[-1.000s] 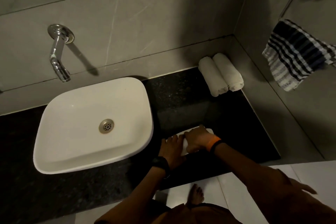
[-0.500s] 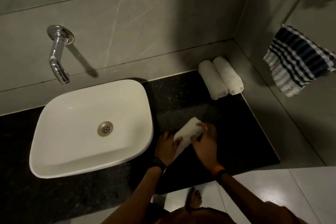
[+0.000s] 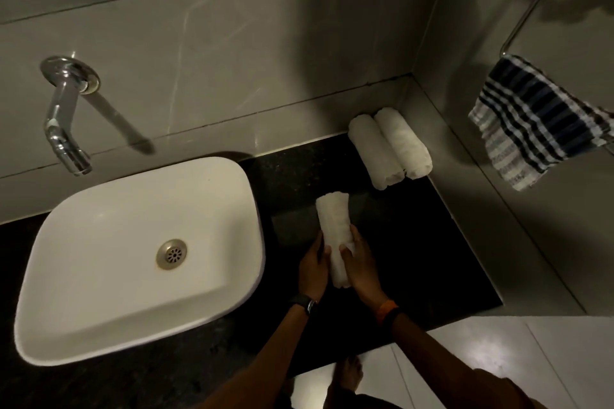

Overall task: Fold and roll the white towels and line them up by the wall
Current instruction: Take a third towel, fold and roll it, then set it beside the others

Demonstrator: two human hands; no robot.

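Black stone counter (image 3: 415, 242) in a grey-tiled bathroom corner carries the work: left hand (image 3: 312, 267) and right hand (image 3: 362, 271) are both closed around the near half of a rolled white towel (image 3: 334, 219), whose free end points to 12 o'clock. At 1 o'clock, well apart, two finished rolls (image 3: 388, 148) lie touching in the wall corner, bare counter between. White basin (image 3: 139, 256) sits at 9 o'clock, striped cloth (image 3: 535, 119) hangs at 2 o'clock.

White rolled towels: three. Two (image 3: 372, 151) (image 3: 403, 143) side by side, touching, in corner right of basin (image 3: 139, 256); one (image 3: 334, 232) nearer, just right of basin. Striped towel (image 3: 535, 123): one, far right of basin. Basin: one. Tap (image 3: 64, 116): one, behind basin. Hands: two, left (image 3: 312, 267), right (image 3: 360, 267). Wristbands: two. Bare foot (image 3: 347, 377): one.
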